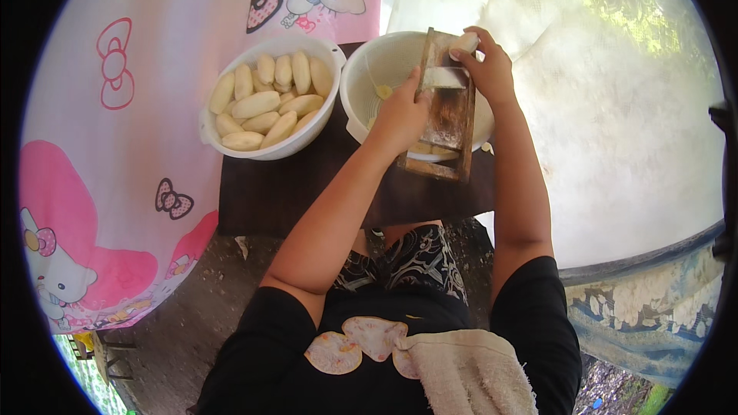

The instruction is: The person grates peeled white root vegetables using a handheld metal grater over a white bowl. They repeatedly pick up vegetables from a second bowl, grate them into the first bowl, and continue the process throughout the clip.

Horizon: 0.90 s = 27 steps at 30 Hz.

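Observation:
A wooden slicer [447, 119] with a metal blade plate leans across a white basin [360, 81]. My left hand [401, 114] is closed on the slicer's left edge. At the slicer's upper end, my right hand [493, 69] grips a peeled banana [464, 44] against the board, its fingers wrapped over the far side. Inside the basin lie a few pale slices [383, 92]; the slicer and my left hand hide much of its bottom. To the left, a white bowl [280, 151] is heaped with several whole peeled bananas [265, 101].
Both containers stand on a small dark table [265, 196] in front of my knees. Pink-and-white patterned cloth [146, 123] hangs at the left, and a pale sheet [623, 154] hangs close on the right. A beige towel [469, 373] lies over my lap area.

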### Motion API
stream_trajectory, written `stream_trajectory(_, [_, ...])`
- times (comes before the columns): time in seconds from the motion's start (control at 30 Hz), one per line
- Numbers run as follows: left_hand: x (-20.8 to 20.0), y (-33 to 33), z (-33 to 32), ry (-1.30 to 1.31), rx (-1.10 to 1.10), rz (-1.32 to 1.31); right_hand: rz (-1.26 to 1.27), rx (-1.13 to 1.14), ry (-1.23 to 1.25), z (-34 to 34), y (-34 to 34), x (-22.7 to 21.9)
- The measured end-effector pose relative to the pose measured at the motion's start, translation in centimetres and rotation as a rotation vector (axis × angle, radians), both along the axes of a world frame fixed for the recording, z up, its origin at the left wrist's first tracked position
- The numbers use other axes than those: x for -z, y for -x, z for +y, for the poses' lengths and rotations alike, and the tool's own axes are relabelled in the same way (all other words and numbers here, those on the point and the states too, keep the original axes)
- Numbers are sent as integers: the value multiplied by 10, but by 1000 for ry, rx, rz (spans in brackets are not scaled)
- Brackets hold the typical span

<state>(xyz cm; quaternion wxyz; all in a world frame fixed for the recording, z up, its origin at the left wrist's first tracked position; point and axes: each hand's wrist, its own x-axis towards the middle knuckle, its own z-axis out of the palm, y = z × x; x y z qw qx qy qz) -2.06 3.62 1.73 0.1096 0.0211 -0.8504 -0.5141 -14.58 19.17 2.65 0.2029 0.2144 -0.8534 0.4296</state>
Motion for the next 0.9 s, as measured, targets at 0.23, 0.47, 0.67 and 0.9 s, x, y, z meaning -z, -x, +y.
stream_trajectory(0.23, [-5, 19, 8, 90, -24, -111, -28, -112, 78, 22, -91, 6])
stream_trajectory(0.47, [-4, 22, 6, -14, -8, -146, 110, -102, 30, 14, -68, 4])
stream_trajectory(0.67, [-7, 17, 5, 19, 0, -140, -47, -24, 55, 7, 5, -5])
stream_trajectory(0.9, [3, 18, 6, 8, -9, -32, 38, -76, -82, 22, -108, -1])
